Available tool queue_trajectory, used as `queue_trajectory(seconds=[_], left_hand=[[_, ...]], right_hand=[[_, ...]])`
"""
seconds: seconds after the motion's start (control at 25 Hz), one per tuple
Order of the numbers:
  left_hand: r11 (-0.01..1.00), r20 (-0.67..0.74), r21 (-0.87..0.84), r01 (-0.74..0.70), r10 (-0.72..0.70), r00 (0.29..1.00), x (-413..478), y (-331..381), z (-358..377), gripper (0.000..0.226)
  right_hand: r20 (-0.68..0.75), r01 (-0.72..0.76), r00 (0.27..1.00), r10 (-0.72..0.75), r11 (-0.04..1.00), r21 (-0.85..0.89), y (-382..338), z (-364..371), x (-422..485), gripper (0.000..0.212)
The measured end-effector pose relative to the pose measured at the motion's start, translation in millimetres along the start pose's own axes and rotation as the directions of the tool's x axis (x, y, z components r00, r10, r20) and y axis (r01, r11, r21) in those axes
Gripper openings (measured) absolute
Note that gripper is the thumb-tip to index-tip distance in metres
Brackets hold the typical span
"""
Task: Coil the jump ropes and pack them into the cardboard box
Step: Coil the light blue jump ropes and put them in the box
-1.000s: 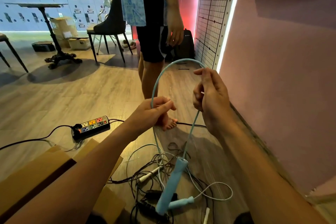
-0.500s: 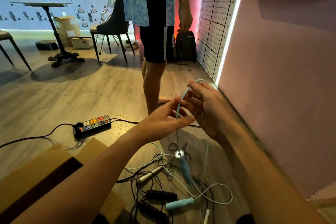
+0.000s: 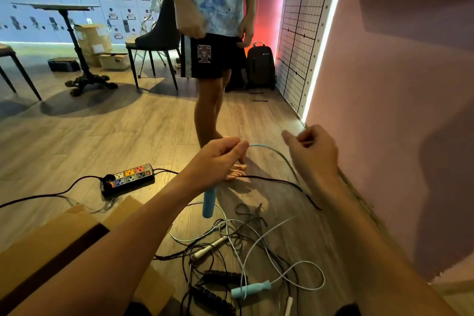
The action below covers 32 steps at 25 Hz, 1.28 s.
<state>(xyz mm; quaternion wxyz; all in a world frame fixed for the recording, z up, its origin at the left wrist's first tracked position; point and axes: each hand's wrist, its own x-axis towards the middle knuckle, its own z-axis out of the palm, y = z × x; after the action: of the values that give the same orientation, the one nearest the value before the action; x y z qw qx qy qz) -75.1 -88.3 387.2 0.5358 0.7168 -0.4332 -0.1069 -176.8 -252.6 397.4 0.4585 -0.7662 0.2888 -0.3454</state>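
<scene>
My left hand (image 3: 218, 159) grips the light blue jump rope (image 3: 272, 152) near one end. Its blue handle (image 3: 209, 202) hangs straight down below my fist. From there the cord arcs right and passes behind my right hand (image 3: 313, 154), which is motion-blurred with loosely curled fingers; whether it holds the cord is unclear. The rope's other blue handle (image 3: 251, 288) lies on the floor in a tangle with black-handled ropes (image 3: 220, 277) and a white-handled one (image 3: 210, 249). The cardboard box (image 3: 51, 251) sits open at the lower left under my left forearm.
A person (image 3: 215, 59) stands barefoot just beyond my hands. A power strip (image 3: 128, 178) with its black cable lies on the wood floor to the left. A pink wall (image 3: 384, 136) runs close on the right. A chair (image 3: 156, 36), table and backpack (image 3: 260, 64) stand farther back.
My hands were together on the cord and have drawn apart, the right going right. The hanging blue handle has come up off the floor pile to just under my left fist.
</scene>
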Motion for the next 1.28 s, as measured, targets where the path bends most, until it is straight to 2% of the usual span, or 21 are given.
queue_trajectory(seconds=[0.04,0.12,0.16,0.2,0.32,0.4,0.52,0.64,0.68,0.76,0.8,0.88,1.0,1.08,1.16,1.2,1.28], left_hand=[[1.0,0.006,0.009,-0.011,0.011,1.0,-0.2,-2.0,2.2,0.034],[1.0,-0.03,0.003,-0.006,0.006,1.0,0.6,-5.8,3.2,0.034],[1.0,-0.048,-0.017,0.002,-0.003,0.999,1.0,-6.6,0.6,0.034],[0.999,-0.056,-0.036,0.014,-0.016,0.998,0.9,-6.3,-2.9,0.034],[0.996,-0.082,-0.079,0.052,-0.058,0.995,-1.2,-0.8,-9.9,0.038],[0.992,-0.085,-0.103,0.072,-0.081,0.993,-3.2,4.2,-11.4,0.038],[0.99,-0.032,-0.092,0.11,-0.113,0.993,-3.6,0.8,-12.0,0.024],[0.963,0.165,-0.037,0.268,-0.259,0.952,-8.2,-8.6,-9.2,0.03],[0.945,0.224,-0.028,0.326,-0.312,0.923,-10.0,-9.6,-7.0,0.024],[0.903,0.287,-0.108,0.416,-0.372,0.883,-11.7,-6.7,-6.7,0.02],[0.861,0.31,-0.228,0.454,-0.378,0.872,-10.8,-4.6,-9.2,0.025],[0.694,0.385,-0.54,0.477,-0.3,0.873,-6.9,1.9,-18.6,0.036],[0.401,0.428,-0.801,0.445,-0.135,0.893,-3.7,8.3,-24.0,0.048],[0.255,0.322,-0.907,0.335,-0.09,0.942,-2.8,10.1,-20.0,0.043],[0.102,0.128,-0.985,0.138,-0.103,0.986,1.2,10.0,-20.2,0.032],[0.065,0.012,-0.998,0.021,-0.14,0.99,3.6,8.8,-23.8,0.026],[0.087,-0.178,-0.983,-0.163,-0.221,0.959,6.2,1.6,-36.8,0.021]], right_hand=[[0.134,0.112,0.985,-0.11,0.994,-0.013,-2.8,4.1,-3.8,0.01],[0.477,0.174,0.861,-0.178,0.983,0.053,-9.4,11.9,-12.7,0.017],[0.589,0.173,0.787,-0.183,0.982,0.075,-11.4,15.5,-17.4,0.021],[0.62,0.198,0.758,-0.201,0.977,0.074,-11.6,17.8,-19.9,0.023],[0.489,0.334,0.806,-0.332,0.938,0.086,-12.0,18.1,-19.0,0.021],[0.435,0.367,0.809,-0.395,0.918,0.152,-14.2,16.4,-19.6,0.02],[0.333,0.396,0.829,-0.448,0.893,0.215,-15.2,16.9,-20.8,0.019],[0.139,0.342,0.906,-0.399,0.885,0.315,-14.1,14.8,-14.2,0.022],[0.083,0.315,0.93,-0.358,0.893,0.32,-13.7,13.2,-11.1,0.023],[0.008,0.253,0.964,-0.265,0.929,0.269,-12.2,9.7,-7.6,0.025],[0.012,0.207,0.977,-0.215,0.952,0.226,-10.7,8.7,-6.5,0.026],[0.158,0.123,0.978,-0.135,0.989,0.088,-8.0,8.6,-7.2,0.03],[0.499,0.186,0.862,-0.087,0.971,-0.153,-3.3,18.7,-14.0,0.033],[0.643,0.202,0.765,-0.041,0.963,-0.178,-5.4,26.0,-21.5,0.034],[0.734,0.226,0.679,0.015,0.947,-0.229,-5.8,28.5,-25.2,0.038],[0.764,0.258,0.645,0.034,0.931,-0.26,-4.6,28.2,-25.2,0.039],[0.789,0.301,0.615,0.008,0.922,-0.244,-3.3,25.5,-24.5,0.039]])
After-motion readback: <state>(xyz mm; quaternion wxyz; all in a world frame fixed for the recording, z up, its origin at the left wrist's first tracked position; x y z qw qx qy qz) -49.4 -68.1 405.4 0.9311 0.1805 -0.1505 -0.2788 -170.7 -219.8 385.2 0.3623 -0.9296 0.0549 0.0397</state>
